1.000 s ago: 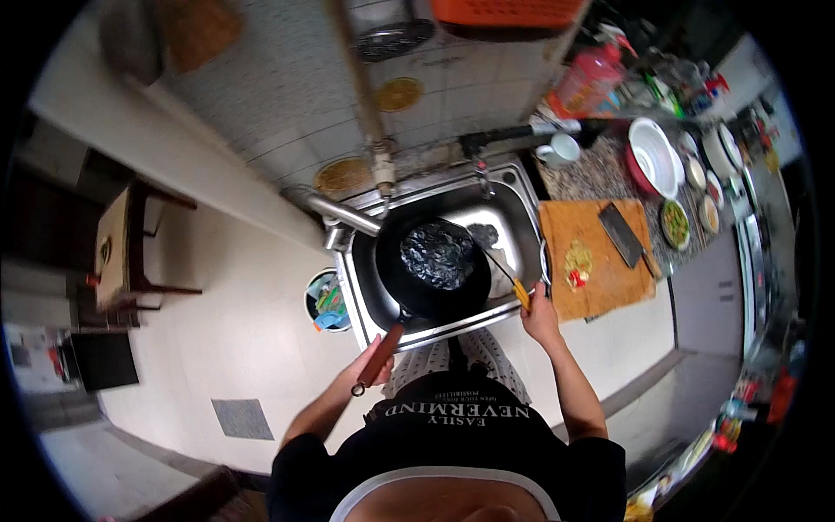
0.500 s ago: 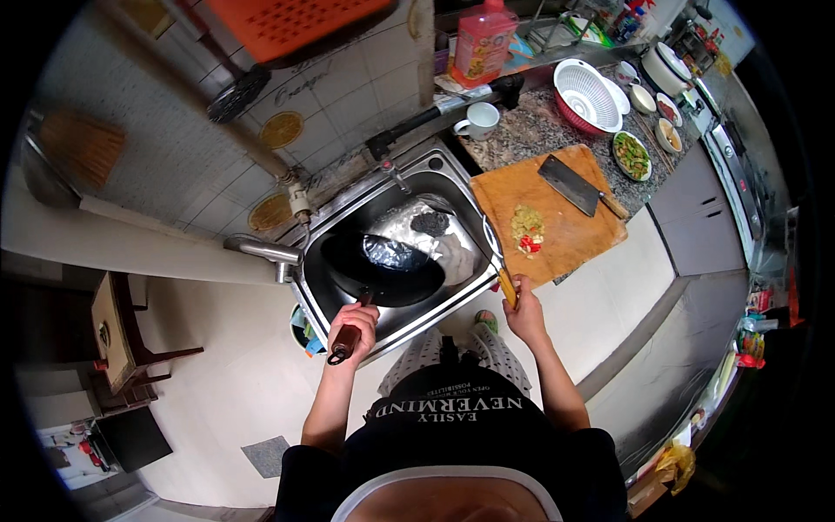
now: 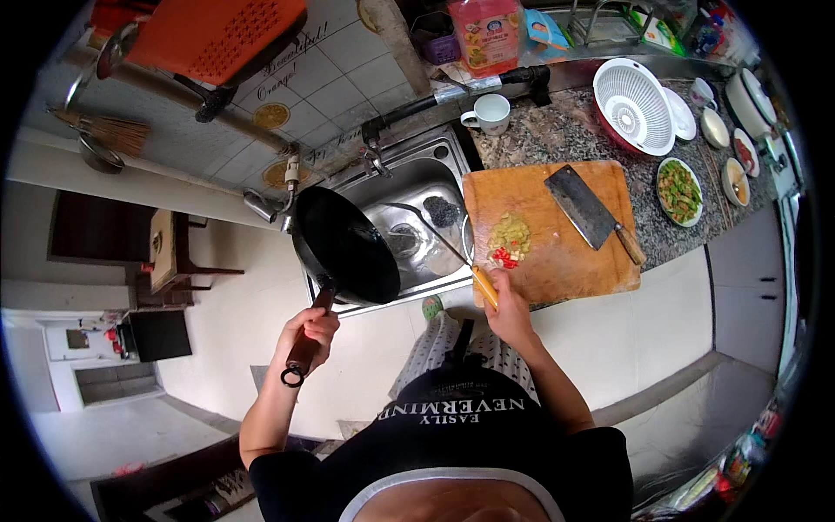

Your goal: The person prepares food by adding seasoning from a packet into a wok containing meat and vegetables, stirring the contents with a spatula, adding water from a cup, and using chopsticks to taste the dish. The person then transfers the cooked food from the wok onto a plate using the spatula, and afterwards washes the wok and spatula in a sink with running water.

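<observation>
My left hand [image 3: 306,337] grips the brown handle of a black wok [image 3: 344,248]. The wok is tilted above the left part of the steel sink [image 3: 424,294] and covers some of it. In my right hand [image 3: 509,311] is a long utensil with a yellow handle [image 3: 484,285]. Its thin metal shaft reaches over the sink basin; the shape of its head is hard to make out. A dark scouring pad [image 3: 442,210] lies in the basin. Right of the sink, a wooden cutting board [image 3: 565,283] carries a cleaver [image 3: 581,209] and chopped yellow-green and red pieces [image 3: 507,239].
A white mug [image 3: 492,115] stands behind the board. Farther right are a white colander [image 3: 633,104], a plate of chopped green vegetables [image 3: 679,191] and several small bowls. The faucet [image 3: 374,157] rises at the sink's back edge. A pink jug [image 3: 487,39] stands by the wall.
The wok has come up out of the basin and moved left, now tilted, in my left hand. My right hand has moved slightly left, and the utensil now leans farther left over the sink.
</observation>
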A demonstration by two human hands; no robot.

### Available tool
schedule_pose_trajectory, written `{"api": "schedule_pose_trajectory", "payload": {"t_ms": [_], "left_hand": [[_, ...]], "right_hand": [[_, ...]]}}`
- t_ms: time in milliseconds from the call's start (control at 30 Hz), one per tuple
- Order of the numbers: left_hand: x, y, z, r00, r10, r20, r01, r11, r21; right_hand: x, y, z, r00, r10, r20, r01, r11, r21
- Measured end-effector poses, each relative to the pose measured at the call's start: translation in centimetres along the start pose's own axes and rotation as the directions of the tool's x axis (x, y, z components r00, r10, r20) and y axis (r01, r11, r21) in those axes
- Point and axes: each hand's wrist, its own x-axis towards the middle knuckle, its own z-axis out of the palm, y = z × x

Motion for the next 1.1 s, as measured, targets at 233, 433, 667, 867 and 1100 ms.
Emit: {"api": "schedule_pose_trajectory", "payload": {"t_ms": [233,433,667,867,1100], "left_hand": [[-3.3,-7.6,0.7,0.954,0.263,-0.145,-0.193,0.907,0.374],[-5.4,-10.5,-2.8,0.869,0.477,-0.13,-0.208,0.59,0.78],[-4.6,-8.7,-11.3,0.806,0.586,0.085,-0.217,0.158,0.963],[-4.2,-9.2,-14.3,0.744,0.619,0.254,-0.251,-0.094,0.963],[-6.6,-17.3,-10.9,0.822,0.475,0.316,-0.454,0.209,0.866]], "right_hand": [[-0.5,2.7,-1.2,0.989,-0.03,0.145,0.018,0.996,0.083],[-1.9,1.2,-2.5,0.986,0.04,0.165,-0.058,0.993,0.106],[-6.6,0.6,-3.0,0.991,-0.03,0.134,0.017,0.995,0.099],[-12.0,-1.9,-5.3,0.994,-0.007,0.106,-0.002,0.997,0.083],[-16.5,-1.1,-11.6,0.994,-0.101,0.045,0.08,0.934,0.348]]}}
